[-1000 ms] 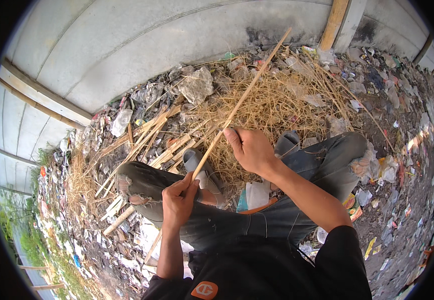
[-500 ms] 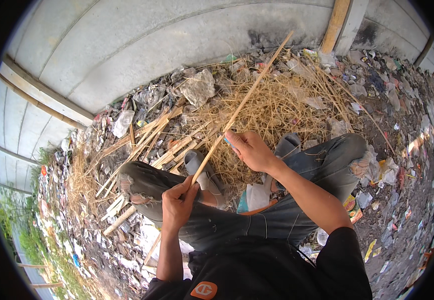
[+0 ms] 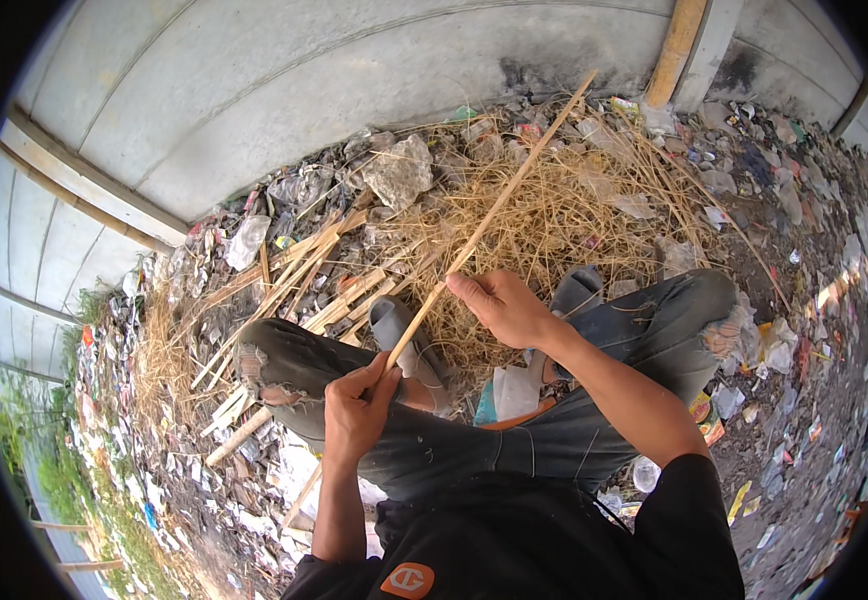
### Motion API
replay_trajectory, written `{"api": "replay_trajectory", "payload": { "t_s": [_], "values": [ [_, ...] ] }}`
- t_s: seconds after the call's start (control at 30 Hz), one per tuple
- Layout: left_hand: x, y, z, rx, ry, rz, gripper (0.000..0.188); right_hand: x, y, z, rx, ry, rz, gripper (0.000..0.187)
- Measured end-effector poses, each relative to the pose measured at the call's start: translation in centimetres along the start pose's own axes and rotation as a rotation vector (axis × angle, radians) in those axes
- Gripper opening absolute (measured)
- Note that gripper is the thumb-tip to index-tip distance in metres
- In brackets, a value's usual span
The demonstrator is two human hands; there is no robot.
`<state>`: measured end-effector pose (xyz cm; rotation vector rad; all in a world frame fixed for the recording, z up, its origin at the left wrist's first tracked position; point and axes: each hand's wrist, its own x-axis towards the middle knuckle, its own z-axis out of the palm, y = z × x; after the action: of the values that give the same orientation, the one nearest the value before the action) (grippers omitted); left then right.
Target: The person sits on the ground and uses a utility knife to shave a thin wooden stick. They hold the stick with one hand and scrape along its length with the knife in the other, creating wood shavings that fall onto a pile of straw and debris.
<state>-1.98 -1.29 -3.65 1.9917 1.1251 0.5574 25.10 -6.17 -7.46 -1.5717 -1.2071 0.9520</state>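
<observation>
My left hand [image 3: 356, 412] grips 1 wooden strip [image 3: 486, 218], right hand [image 3: 506, 306] pinching farther along, seemingly smoothing; next stroke wants steady hold.

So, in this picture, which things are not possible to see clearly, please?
All in the head view:
Wooden strip: the part inside the left hand is covered by that hand; whether the pale piece beside the left forearm continues it, I cannot tell.
Palm side of the right hand: hidden behind the back of that hand.
Black shirt: cut off by the lower edge.
Litter near the right rim: too small and blurred to identify.
</observation>
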Motion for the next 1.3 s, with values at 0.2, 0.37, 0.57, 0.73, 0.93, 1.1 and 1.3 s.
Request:
{"api": "replay_trajectory", "payload": {
  "t_s": [0.2, 0.37, 0.57, 0.73, 0.93, 1.1, 1.3],
  "values": [
    [0.0, 0.3, -0.1, -0.019, 0.015, 0.015, 0.030, 0.4, 0.9, -0.1, 0.158, -0.120, 0.015, 0.072],
    [0.4, 0.2, 0.4, 0.014, 0.023, 0.033, 0.030, -0.8, -1.1, 1.2, -0.267, 0.189, -0.133, 0.067],
    [0.1, 0.8, 0.4, -0.020, -0.007, -0.056, 0.032, -0.6, -0.6, 0.8, -0.105, 0.066, -0.059, 0.069],
    [0.1, 0.8, 0.2, -0.049, 0.002, -0.014, 0.033, 0.1, 0.7, 0.0, 0.128, -0.107, -0.019, 0.072],
    [0.3, 1.8, 0.2, 0.001, 0.014, -0.009, 0.032, -1.0, -1.2, 1.1, -0.208, 0.162, -0.151, 0.062],
    [0.0, 2.0, 0.5, 0.025, 0.012, -0.043, 0.032, -1.1, -0.5, 1.7, -0.169, 0.192, -0.175, 0.064],
    [-0.1, 1.4, -0.1, -0.026, -0.008, -0.037, 0.033, -0.1, 0.8, 0.4, 0.096, -0.153, -0.007, 0.075]
  ]
}}
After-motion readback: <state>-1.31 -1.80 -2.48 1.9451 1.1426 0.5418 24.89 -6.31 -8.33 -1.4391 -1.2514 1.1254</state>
